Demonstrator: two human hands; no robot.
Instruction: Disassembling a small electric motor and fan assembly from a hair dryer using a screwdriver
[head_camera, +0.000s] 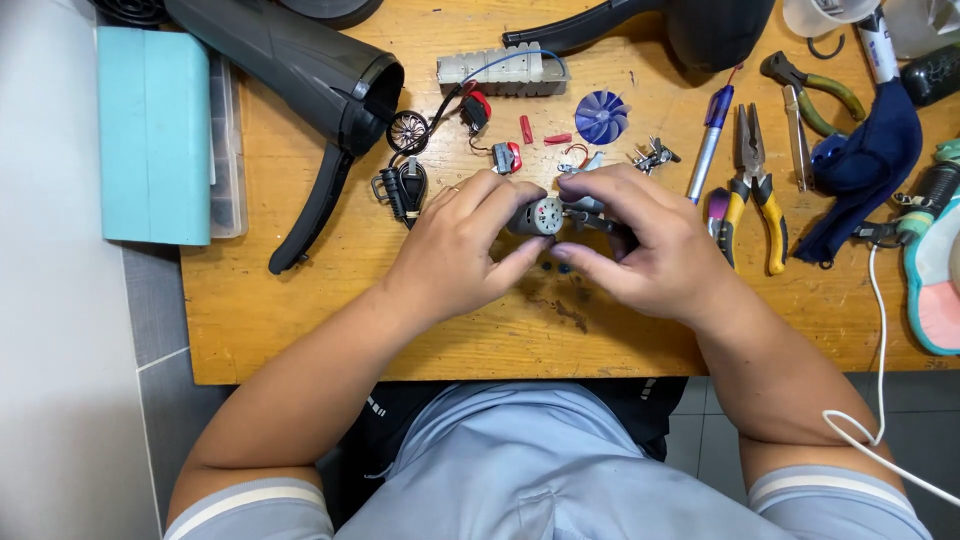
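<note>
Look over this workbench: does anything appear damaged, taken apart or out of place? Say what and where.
Yes. The black hair dryer at the upper left lies taken apart: its blue fan, red switches and wires lie loose on the wooden table. Both hands, left and right, hold its small grey motor.

Small repair workshop. Evidence: a worn wooden table (300, 330) carrying a black hair dryer (300, 60) taken apart, a loose blue fan wheel (602, 116), red switches (477, 108) on wires, yellow-handled pliers (755, 190), a second pair of pliers (810, 90), a pen (712, 135) and a plastic parts box (225, 150). Grey tiled floor (150, 310) below.
</note>
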